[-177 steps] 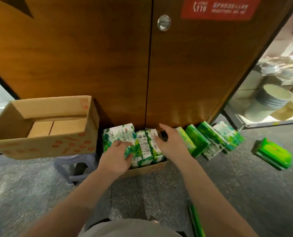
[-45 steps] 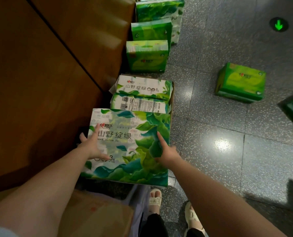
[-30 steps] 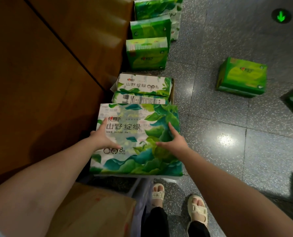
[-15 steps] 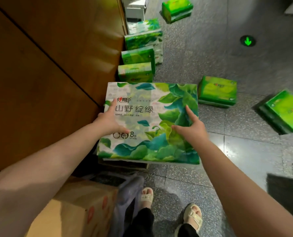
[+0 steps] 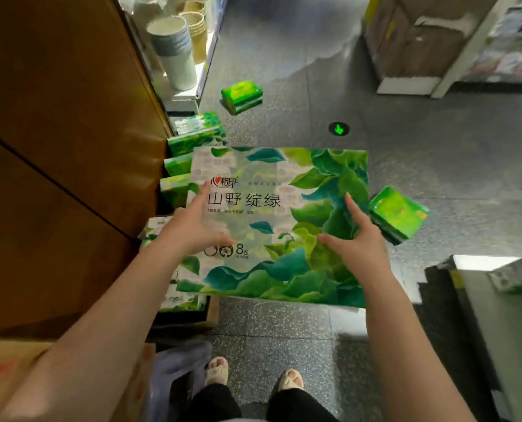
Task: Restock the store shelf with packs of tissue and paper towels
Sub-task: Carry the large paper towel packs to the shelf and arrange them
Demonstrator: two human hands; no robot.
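Note:
A large green-and-white leaf-printed tissue pack (image 5: 272, 184) marked "8" is held flat in the air above the floor. My left hand (image 5: 192, 229) grips its left side, forefinger and thumb spread over the top face. My right hand (image 5: 355, 239) grips its right part the same way, thumb on top. Under its left edge, an open cardboard box (image 5: 212, 312) on the floor holds more leaf-printed packs (image 5: 177, 296). Small bright green tissue packs lie around: a row along the cabinet foot (image 5: 192, 138), one further off (image 5: 241, 94), one at the right (image 5: 398, 214).
A wooden cabinet (image 5: 56, 147) fills the left. Stacked cups (image 5: 174, 53) stand on a low shelf behind it. A cardboard box (image 5: 7, 376) and purple stool (image 5: 177, 370) are by my feet. A shelf unit (image 5: 503, 306) juts in at right; another shelf (image 5: 406, 47) stands beyond the aisle.
Both hands have lifted the large pack out of the floor box, higher and to the right. The view has swung up along the aisle.

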